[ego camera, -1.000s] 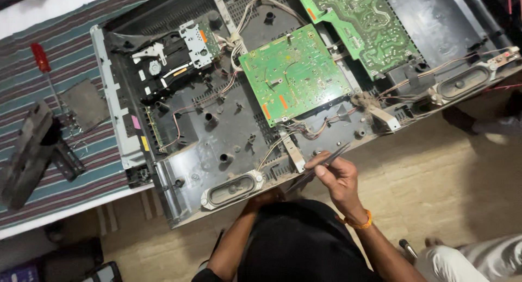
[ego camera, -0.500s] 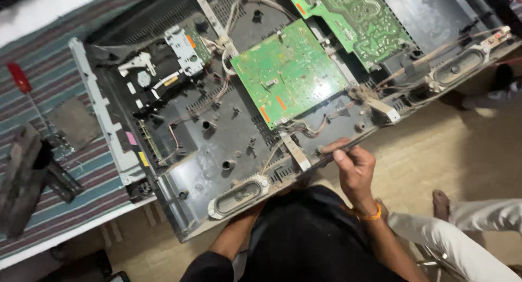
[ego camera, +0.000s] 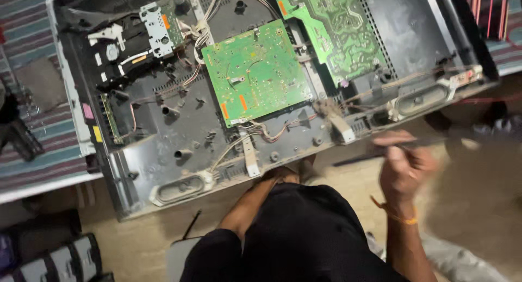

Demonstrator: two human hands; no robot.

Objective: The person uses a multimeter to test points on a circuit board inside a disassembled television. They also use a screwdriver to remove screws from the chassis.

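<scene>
Striped cloth (ego camera: 51, 146) in blue, grey and maroon covers the low table on my left, and an opened television chassis (ego camera: 179, 151) lies across it, its lower edge overhanging a pale tan floor (ego camera: 478, 195). Floor fills the lower right, with plenty of free room around my right arm. Inside the dark, dusty chassis sit a square green circuit board (ego camera: 255, 72) near the middle and a larger green board (ego camera: 331, 26) at the top right. An oval speaker (ego camera: 176, 188) is fixed at the lower left edge, and a second speaker (ego camera: 421, 98) at the right edge. Pale wires (ego camera: 234, 146) run down from the square board toward the lower rim.

My right hand (ego camera: 405, 165) is raised off the chassis, out over the floor just below the right speaker, blurred by motion. Its fingers are curled around a thin dark tool (ego camera: 364, 158), probably a screwdriver, which points left toward the rim. An orange band circles that wrist. My left hand (ego camera: 288, 176) reaches to the lower rim near the centre; only a small part shows above my black shirt, so I cannot tell whether it is gripping anything.

Half a second ago my right hand held the tool tip against the chassis edge near the wires; now it has pulled back to the right and clear of the rim.
</scene>
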